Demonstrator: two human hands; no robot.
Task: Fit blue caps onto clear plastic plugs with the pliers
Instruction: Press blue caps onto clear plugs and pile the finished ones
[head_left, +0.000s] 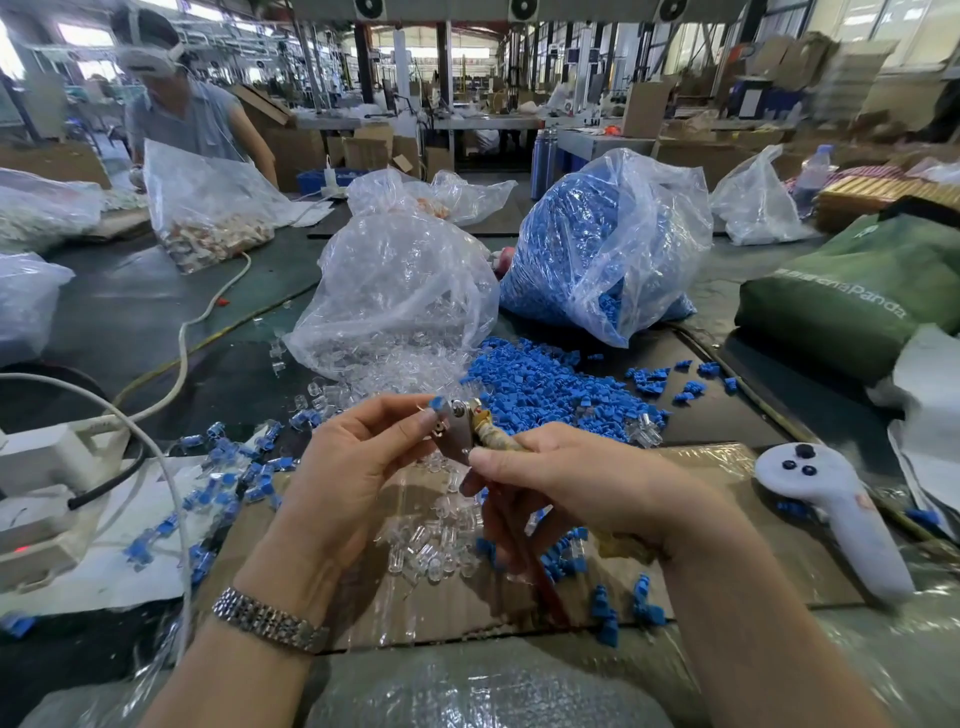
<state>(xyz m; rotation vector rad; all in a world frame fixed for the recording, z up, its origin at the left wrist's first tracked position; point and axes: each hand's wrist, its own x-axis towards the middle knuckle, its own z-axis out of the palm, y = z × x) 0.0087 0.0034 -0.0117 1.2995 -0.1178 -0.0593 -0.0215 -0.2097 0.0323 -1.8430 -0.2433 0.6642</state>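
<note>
My right hand (566, 478) grips the pliers (460, 431) by their tape-wrapped handles, jaws pointing up and left. My left hand (358, 457) pinches a blue cap (438, 404) at the pliers' jaws with thumb and fingertips; whether a clear plug sits under it I cannot tell. Below my hands, loose clear plugs (436, 540) and several blue caps (563, 553) lie on a sheet of cardboard (727, 525). A heap of blue caps (545, 387) lies just beyond my hands. Finished blue-capped plugs (228, 478) are scattered at the left.
A clear bag of plugs (400, 291) and a bag of blue caps (608, 249) stand behind the heap. A white controller (841, 519) lies right, a green bag (852, 291) beyond it. White cables (176, 364) and a white box (36, 499) are left. Another person (182, 104) works at far left.
</note>
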